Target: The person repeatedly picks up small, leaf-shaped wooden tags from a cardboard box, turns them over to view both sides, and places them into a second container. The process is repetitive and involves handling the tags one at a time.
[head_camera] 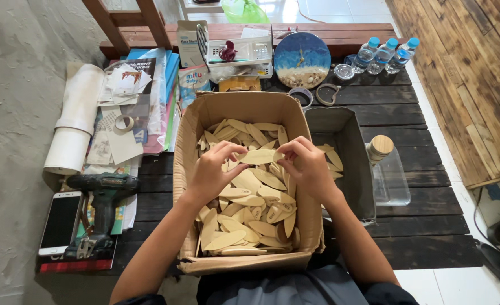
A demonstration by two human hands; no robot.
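Note:
A cardboard box (189, 135) stands open in front of me, filled with several flat, leaf-shaped wooden pieces (250, 217). Over its middle, my left hand (211, 172) and my right hand (306, 165) together pinch one such wooden piece (258, 157), each at one end, holding it level above the pile. To the right, touching the box, sits a grey metal tray (349, 141) with a few more wooden pieces inside.
A clear jar with a cork lid (386, 172) lies right of the tray. On the left are a cordless drill (100, 209), a phone (61, 221), paper rolls and booklets. At the back stand a round blue clock face (302, 59) and three water bottles (382, 55).

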